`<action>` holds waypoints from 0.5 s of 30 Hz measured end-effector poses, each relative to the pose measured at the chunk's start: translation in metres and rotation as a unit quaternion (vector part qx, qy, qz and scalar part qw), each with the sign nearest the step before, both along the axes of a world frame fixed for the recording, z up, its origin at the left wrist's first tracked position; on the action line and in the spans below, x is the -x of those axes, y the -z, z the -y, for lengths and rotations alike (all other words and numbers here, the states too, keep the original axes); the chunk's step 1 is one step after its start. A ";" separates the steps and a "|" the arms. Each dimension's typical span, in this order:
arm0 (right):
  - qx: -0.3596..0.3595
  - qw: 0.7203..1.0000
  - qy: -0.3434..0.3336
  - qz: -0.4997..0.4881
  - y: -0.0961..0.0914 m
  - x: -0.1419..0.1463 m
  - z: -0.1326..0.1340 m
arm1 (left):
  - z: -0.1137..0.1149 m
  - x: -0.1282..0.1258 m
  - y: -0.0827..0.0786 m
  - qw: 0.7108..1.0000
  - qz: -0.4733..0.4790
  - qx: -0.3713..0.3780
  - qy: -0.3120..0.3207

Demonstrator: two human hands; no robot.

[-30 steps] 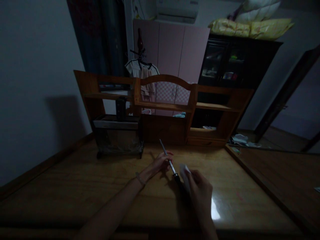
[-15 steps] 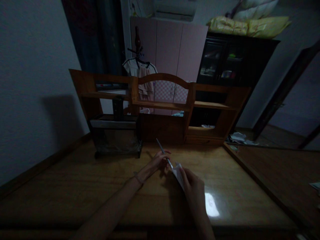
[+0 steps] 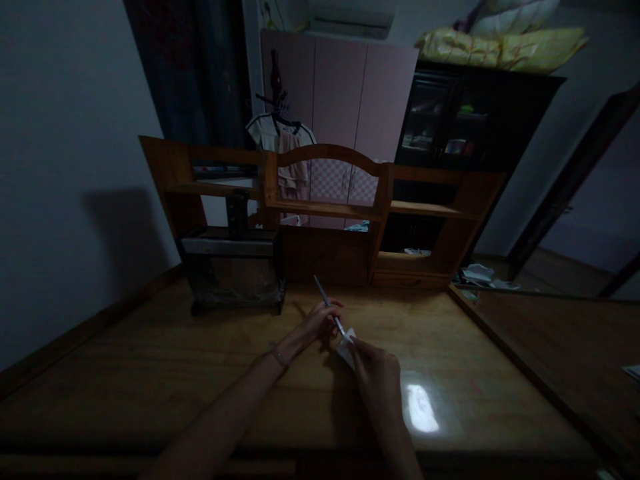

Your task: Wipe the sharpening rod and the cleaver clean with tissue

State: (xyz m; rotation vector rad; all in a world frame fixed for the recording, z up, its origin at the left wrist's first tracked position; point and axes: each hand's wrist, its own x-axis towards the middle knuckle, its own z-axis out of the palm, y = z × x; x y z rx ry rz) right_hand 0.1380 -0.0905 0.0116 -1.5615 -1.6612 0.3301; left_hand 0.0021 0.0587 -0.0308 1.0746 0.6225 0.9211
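Note:
My left hand (image 3: 321, 321) is closed around a thin metal rod-like tool (image 3: 323, 295) whose tip points up and away to the left. My right hand (image 3: 373, 370) pinches a small white wipe or piece of paper (image 3: 346, 345) and presses it against the lower part of the tool, just below my left fingers. Both hands hover low over the brown wooden desk (image 3: 200, 373). The tool's lower end is hidden by the wipe and my right hand. The room is dim.
A wooden shelf unit (image 3: 325, 213) stands along the desk's back edge. A dark glass-fronted box (image 3: 233, 273) sits at its left foot. A bright light reflection (image 3: 423, 408) lies on the desk right of my hands. Pink wardrobe and dark cabinet stand behind.
My right hand slid the white wipe up along the tool toward my left hand, covering the dark lower section seen before. The left hand stayed about where it was.

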 end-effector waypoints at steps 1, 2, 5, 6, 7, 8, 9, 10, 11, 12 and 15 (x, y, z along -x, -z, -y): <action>0.001 1.000 0.005 0.005 -0.001 0.000 0.000 | 0.000 0.000 0.000 1.000 0.000 -0.001 0.001; 0.003 1.000 0.011 0.008 -0.002 -0.001 0.000 | 0.001 0.000 0.001 1.000 -0.001 -0.002 0.002; 0.001 0.999 0.032 0.007 -0.004 -0.006 0.001 | 0.001 -0.001 0.002 1.000 -0.006 -0.002 0.006; -0.006 0.999 0.042 0.004 -0.005 -0.009 0.003 | 0.000 0.000 0.002 1.000 -0.007 -0.001 0.007; -0.014 0.998 0.053 -0.002 -0.006 -0.012 0.004 | 0.000 0.000 0.003 1.000 -0.008 -0.001 0.008; -0.021 0.998 0.066 -0.011 -0.007 -0.015 0.006 | -0.001 0.000 0.003 1.000 -0.008 -0.001 0.008; -0.025 0.996 0.081 -0.022 -0.008 -0.018 0.009 | -0.001 0.000 0.003 1.000 -0.007 -0.001 0.008; -0.026 0.995 0.095 -0.033 -0.010 -0.020 0.011 | -0.001 0.001 0.002 1.000 -0.006 -0.002 0.010; -0.025 0.993 0.108 -0.044 -0.011 -0.023 0.013 | 0.000 0.001 0.002 1.000 -0.004 -0.002 0.012; -0.023 0.991 0.118 -0.054 -0.012 -0.025 0.014 | 0.001 0.001 0.001 1.000 -0.002 -0.001 0.013; -0.019 0.988 0.134 -0.071 -0.012 -0.032 0.016 | 0.004 0.000 -0.001 1.000 0.009 -0.016 0.005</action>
